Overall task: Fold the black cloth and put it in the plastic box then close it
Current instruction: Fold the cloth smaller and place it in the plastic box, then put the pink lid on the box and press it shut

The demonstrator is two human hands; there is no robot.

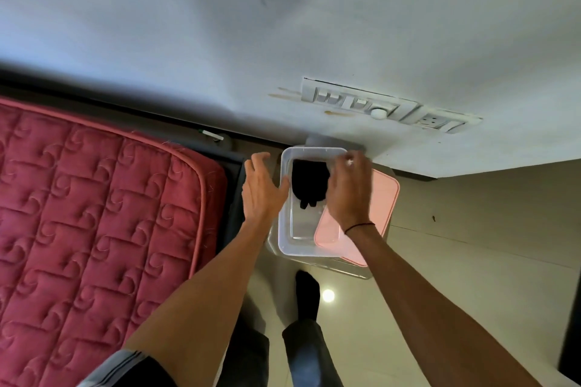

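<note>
Clear rectangular plastic box sits btwn the hands: left hand at its left wall, right hand over its right side. Folded black cloth lies in the box's far end, btwn both hands. Pink flat plastic lid lies under right hand, overlapping box's right rim. Red quilted mattress left of left hand. White wall switch panel beyond right hand.

Blk cloth, pink lid, red quilt
</note>
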